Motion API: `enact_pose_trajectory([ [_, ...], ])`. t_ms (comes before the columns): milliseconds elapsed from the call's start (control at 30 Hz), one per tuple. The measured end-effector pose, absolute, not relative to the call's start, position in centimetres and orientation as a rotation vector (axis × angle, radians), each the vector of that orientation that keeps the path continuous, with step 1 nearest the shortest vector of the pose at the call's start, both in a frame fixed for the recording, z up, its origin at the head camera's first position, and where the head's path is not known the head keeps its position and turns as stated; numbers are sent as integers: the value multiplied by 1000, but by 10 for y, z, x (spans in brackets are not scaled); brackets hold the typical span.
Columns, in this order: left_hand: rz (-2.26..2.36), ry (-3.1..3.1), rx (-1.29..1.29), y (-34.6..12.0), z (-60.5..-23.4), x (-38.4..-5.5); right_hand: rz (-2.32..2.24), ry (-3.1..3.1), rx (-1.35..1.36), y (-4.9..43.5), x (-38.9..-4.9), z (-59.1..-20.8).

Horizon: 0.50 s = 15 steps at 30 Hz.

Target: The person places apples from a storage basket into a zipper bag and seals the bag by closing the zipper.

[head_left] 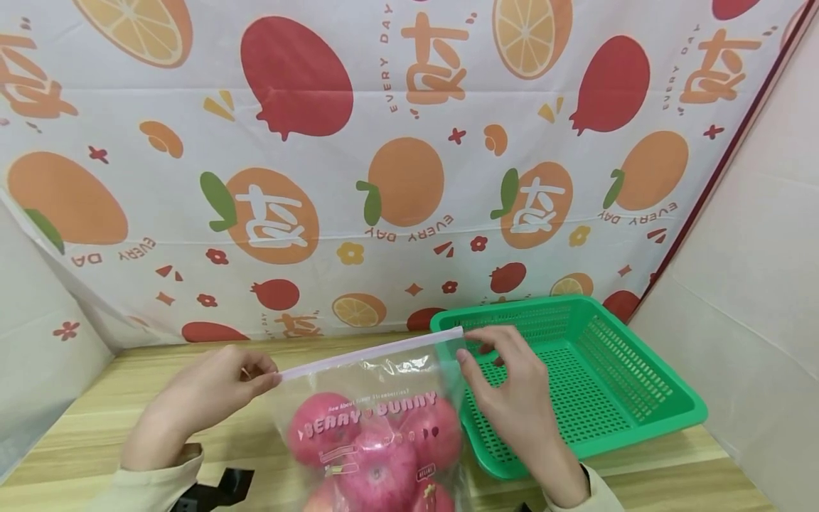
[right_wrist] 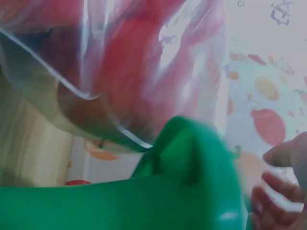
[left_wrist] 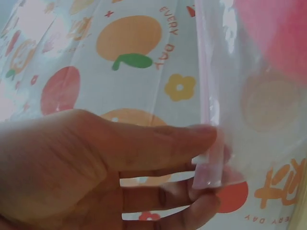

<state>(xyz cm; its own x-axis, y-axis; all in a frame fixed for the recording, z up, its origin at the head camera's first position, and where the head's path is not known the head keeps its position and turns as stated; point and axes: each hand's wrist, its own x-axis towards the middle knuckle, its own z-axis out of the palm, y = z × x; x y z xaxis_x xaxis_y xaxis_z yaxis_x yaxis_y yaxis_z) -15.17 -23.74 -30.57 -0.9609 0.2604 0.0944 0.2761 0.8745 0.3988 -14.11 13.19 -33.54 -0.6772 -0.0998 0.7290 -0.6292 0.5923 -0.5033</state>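
A clear zip bag (head_left: 409,380) printed "BERRY BUNNY" stands on the table with several red apples (head_left: 377,469) inside. Its pale pink zip strip (head_left: 371,353) runs along the top, higher at the right. My left hand (head_left: 211,391) pinches the strip's left end between thumb and fingers, which the left wrist view shows close up. At the upper right corner is my right hand (head_left: 512,387), its thumb and index finger apart beside the strip's end. In the right wrist view, the right hand's fingers (right_wrist: 283,155) appear loosely bent, with a gap between them and the bag.
A green perforated plastic basket (head_left: 640,434) sits on the wooden table (head_left: 83,441) behind and right of the bag, its near left wall close to it. A fruit-print cloth (head_left: 409,263) hangs at the back, and a white panel (head_left: 736,299) borders the right side.
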Motion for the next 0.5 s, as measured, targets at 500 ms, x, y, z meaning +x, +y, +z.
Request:
enact_pose_trajectory([
  [500,-565,-3013,-246,-224,-311,-162,698,-2460,1305,112,-97,-329],
])
